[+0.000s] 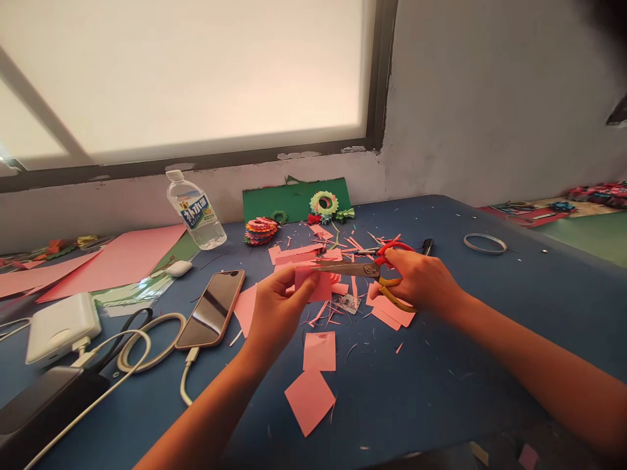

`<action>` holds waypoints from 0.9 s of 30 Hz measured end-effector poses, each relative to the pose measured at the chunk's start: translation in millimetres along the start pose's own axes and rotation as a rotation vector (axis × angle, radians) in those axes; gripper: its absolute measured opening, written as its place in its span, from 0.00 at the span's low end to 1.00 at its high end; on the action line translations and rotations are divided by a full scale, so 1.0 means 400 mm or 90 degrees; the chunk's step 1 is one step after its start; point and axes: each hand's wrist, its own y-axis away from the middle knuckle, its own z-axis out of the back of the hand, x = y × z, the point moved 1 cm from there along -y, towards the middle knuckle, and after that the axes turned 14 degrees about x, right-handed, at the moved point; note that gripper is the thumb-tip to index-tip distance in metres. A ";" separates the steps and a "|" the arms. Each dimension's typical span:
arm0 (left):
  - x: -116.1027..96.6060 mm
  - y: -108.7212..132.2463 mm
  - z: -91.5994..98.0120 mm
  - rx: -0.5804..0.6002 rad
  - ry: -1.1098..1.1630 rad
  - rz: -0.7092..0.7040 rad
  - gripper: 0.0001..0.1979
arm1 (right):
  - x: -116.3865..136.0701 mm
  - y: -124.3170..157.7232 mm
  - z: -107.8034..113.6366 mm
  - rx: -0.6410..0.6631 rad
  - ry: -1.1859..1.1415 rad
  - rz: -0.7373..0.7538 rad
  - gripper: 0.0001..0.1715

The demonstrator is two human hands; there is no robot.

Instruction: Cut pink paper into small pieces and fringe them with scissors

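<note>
My left hand [281, 303] is closed on a square of pink paper [318, 287], pinched between thumb and fingers above the blue table. Fingers of my right hand [421, 277] are wrapped round the handles of a pair of scissors [365, 269], one loop red and the other yellow. The scissor blades point left and lie along the top edge of the held paper. Beneath the hands are pink scraps and thin strips. Nearer me, two pink paper squares [319, 351] lie on the tabletop, with more pink pieces [392, 310] below my right hand.
A phone [213, 310] with a cable lies to the left, near a white power bank [63, 328]. Behind stands a water bottle [196, 212]. Folded paper ornaments [262, 230] sit before a green sheet [279, 202]. At right is a ring [484, 244].
</note>
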 end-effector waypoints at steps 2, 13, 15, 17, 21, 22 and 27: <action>-0.001 0.000 0.000 0.002 -0.024 -0.027 0.10 | -0.001 0.001 0.000 -0.014 0.001 0.001 0.27; -0.010 0.001 -0.003 0.007 -0.076 -0.046 0.10 | -0.005 -0.003 0.003 -0.007 -0.010 0.004 0.24; -0.010 0.001 -0.003 0.009 -0.076 -0.049 0.10 | -0.006 -0.002 0.003 -0.002 -0.010 0.004 0.24; -0.009 0.000 -0.003 0.010 -0.077 -0.053 0.10 | -0.006 -0.002 0.003 -0.001 -0.007 0.006 0.24; -0.006 0.000 -0.003 0.007 -0.084 -0.057 0.09 | -0.008 -0.002 0.001 -0.001 -0.002 0.004 0.24; -0.005 0.000 -0.003 0.008 -0.085 -0.057 0.09 | -0.008 -0.001 0.001 -0.002 -0.001 0.004 0.24; -0.003 0.003 -0.002 0.016 -0.070 -0.049 0.09 | -0.010 0.001 0.001 -0.006 0.011 0.007 0.23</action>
